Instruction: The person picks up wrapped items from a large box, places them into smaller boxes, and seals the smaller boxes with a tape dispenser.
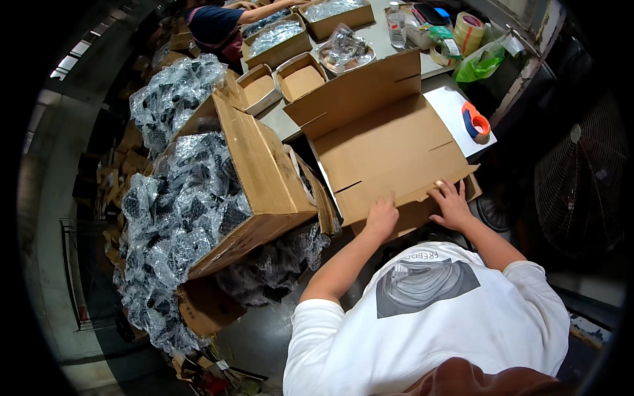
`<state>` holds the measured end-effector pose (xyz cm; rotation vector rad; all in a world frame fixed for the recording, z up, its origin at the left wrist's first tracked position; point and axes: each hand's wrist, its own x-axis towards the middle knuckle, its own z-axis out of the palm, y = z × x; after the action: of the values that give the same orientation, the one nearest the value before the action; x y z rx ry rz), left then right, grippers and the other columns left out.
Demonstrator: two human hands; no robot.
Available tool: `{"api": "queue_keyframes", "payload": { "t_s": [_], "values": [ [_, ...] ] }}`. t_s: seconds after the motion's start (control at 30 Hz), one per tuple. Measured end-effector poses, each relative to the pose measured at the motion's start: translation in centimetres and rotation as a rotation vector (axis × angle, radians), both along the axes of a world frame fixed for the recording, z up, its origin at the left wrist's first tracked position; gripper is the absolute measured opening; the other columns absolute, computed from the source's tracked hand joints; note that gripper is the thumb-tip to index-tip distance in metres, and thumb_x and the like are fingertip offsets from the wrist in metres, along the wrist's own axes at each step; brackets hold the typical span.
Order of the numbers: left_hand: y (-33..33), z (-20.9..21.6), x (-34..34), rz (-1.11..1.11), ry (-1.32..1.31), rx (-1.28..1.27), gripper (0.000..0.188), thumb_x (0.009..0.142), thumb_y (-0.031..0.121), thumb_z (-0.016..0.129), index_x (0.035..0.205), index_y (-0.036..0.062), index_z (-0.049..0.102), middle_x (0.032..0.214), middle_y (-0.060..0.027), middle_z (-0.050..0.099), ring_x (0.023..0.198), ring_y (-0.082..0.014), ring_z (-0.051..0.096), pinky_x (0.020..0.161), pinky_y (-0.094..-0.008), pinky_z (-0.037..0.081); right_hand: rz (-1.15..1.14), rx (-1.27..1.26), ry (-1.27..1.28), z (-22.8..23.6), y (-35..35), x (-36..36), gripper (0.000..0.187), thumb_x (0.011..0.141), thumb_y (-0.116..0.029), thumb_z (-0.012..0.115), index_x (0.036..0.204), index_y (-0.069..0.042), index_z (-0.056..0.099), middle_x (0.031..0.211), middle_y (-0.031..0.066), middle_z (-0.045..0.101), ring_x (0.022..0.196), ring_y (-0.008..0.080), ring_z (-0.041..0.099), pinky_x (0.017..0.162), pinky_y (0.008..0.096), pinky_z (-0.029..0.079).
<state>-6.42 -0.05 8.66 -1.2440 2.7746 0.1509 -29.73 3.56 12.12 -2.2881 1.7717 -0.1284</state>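
Note:
An unfolded brown cardboard box (389,145) lies spread out in front of me, its far panel standing up and slots cut at its creases. My left hand (383,215) is at the near edge of the cardboard, index finger pointing forward and the other fingers curled over the edge; its thumb is hidden. To its right, my right hand (452,206) grips the near flap, fingertips over the top edge and thumb lower on the outer side. Part of the cardboard hangs below this flap, toward my body.
A large carton (264,165) of bubble-wrapped dark items (191,178) stands at left. An orange and blue tape dispenser (475,123) lies right of the cardboard. Beyond are small open boxes (300,77), a water bottle (396,26) and tape rolls (467,34). Another person's arm (264,11) reaches in, far left.

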Motion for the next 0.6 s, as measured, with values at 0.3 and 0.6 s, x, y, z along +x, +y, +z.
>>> {"api": "queue_keyframes", "payload": {
  "t_s": [0.3, 0.6],
  "values": [
    [4.7, -5.7, -0.4, -0.100, -0.030, -0.063, 0.020, 0.076, 0.019, 0.057, 0.084, 0.0076, 0.072, 0.140, -0.0146, 0.038, 0.114, -0.0391, 0.045, 0.081, -0.0448, 0.043, 0.097, 0.204, 0.136, -3.2, 0.4, 0.3, 0.066, 0.067, -0.032, 0.076, 0.125, -0.020, 0.046, 0.139, 0.0128, 0.035, 0.135, 0.0319, 0.024, 0.105, 0.0648, 0.013],
    [1.3, 3.0, -0.2, -0.024, -0.013, 0.143, 0.016, 0.071, 0.015, 0.061, 0.081, 0.0056, 0.068, 0.118, -0.0107, 0.055, 0.101, -0.0264, 0.054, 0.082, -0.0391, 0.045, 0.263, -0.317, 0.105, -0.4, -1.0, 1.3, 0.036, 0.072, -0.024, 0.065, 0.106, -0.015, 0.053, 0.108, 0.0062, 0.054, 0.109, 0.0250, 0.051, 0.101, 0.0555, 0.028]
  ]
}}
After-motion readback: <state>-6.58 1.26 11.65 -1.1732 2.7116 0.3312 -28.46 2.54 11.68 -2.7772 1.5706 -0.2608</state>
